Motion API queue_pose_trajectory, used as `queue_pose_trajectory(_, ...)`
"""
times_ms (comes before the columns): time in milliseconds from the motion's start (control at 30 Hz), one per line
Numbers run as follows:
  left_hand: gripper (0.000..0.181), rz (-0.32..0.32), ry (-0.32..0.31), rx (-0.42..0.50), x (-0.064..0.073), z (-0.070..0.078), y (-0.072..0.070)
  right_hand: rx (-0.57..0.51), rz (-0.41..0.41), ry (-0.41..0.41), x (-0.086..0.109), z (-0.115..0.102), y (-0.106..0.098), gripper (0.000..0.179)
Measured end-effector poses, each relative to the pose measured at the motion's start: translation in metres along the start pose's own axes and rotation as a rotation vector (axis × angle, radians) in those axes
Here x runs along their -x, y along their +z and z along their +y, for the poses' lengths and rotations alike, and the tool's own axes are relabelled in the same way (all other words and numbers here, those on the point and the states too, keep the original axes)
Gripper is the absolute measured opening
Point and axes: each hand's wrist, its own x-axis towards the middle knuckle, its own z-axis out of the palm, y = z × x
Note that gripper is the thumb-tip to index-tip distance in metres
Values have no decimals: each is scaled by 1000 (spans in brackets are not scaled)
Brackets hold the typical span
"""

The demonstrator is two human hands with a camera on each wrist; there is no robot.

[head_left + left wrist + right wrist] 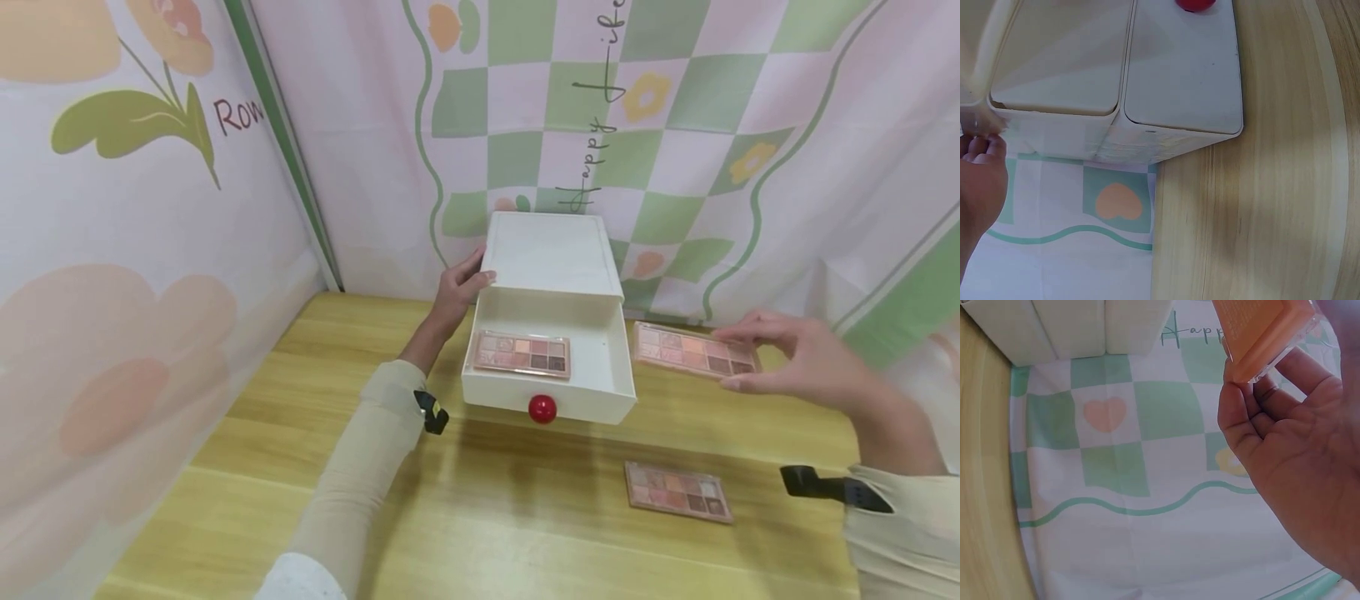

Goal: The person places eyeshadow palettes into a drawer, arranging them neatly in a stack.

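While right fingers (756, 327) pinch end, palette (686, 351) juts leftward.

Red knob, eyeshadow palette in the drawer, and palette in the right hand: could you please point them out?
Red knob (542, 408), head view: centre of its front.
Eyeshadow palette (522, 354) in the drawer (588, 404), head view: centre of its shade pans.
Held eyeshadow palette (692, 350), head view: middle of its shade pans.
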Motion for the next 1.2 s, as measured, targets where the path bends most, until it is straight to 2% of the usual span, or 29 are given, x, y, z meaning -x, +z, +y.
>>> queue_pose_trajectory(133,68,3,5,1,-1,-1,0,21,1,-13,-3,-5,-1,59)
queue_pose_trajectory(333,68,-3,-1,8,-1,-1,0,52,14,-119,-8,-13,4,59)
queue_pose_trajectory(500,66,-10,4,28,-1,0,0,106,13,-83,-15,-22,8,60)
queue_pose_trajectory(633,66,-3,7,18,-1,0,1,124,0,-97,-22,-29,12,59)
queue_pose_trajectory(933,66,-4,16,20,-1,0,0,-49,15,-177,-40,-48,28,57)
queue_pose_trajectory(1100,67,-3,20,15,-1,-1,0,-67,2,-238,-47,-51,34,54)
queue_pose_trajectory(1200,68,-6,22,10,-1,-2,0,-44,0,-224,-51,-53,36,54)
